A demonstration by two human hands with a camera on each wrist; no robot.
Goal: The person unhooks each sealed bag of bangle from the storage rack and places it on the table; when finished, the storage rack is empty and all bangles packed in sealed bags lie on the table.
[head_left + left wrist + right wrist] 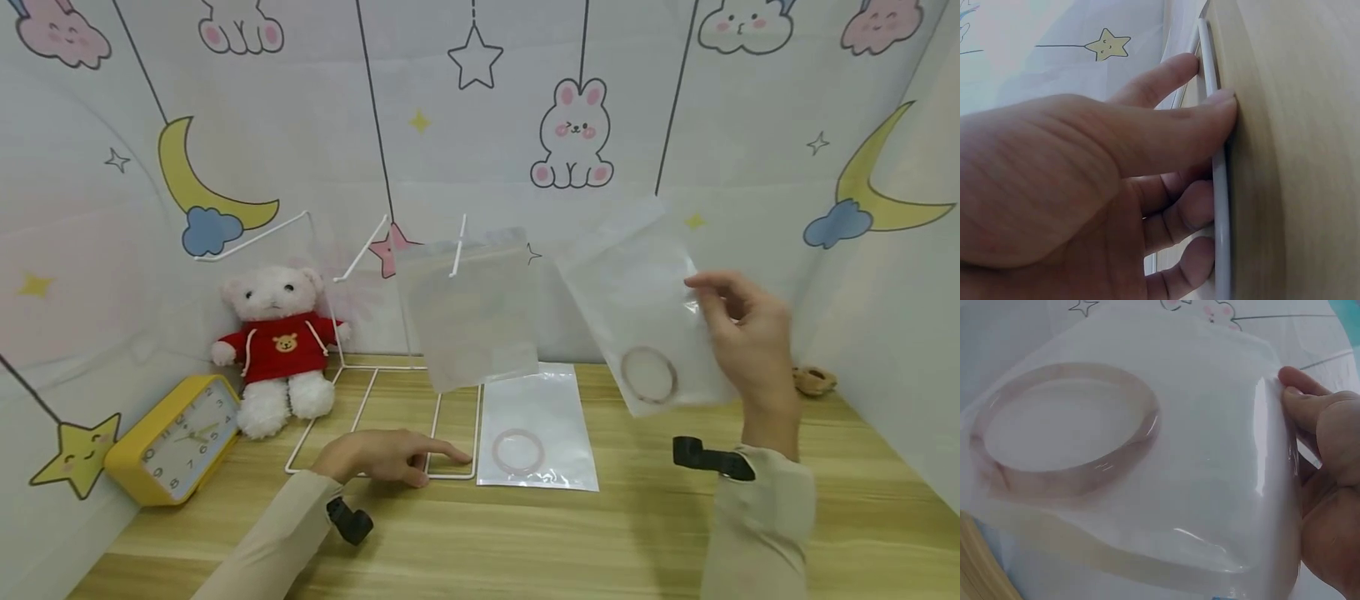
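Observation:
My right hand pinches the side edge of a clear plastic bag between thumb and finger, holding it tilted above the table. Inside the bag, low down, is a pale brownish-pink bangle. My left hand is low at the front bar of a white wire rack. In the left wrist view its thumb crosses the bar, with fingertips on the other side. Another clear bag hangs from the rack's hook. A third bag with a pink bangle lies flat beside the rack.
A white teddy bear in a red hoodie sits behind the rack's left side. In front of it stands a yellow alarm clock. A small brown wooden object lies at the back right. A printed cloth covers the walls.

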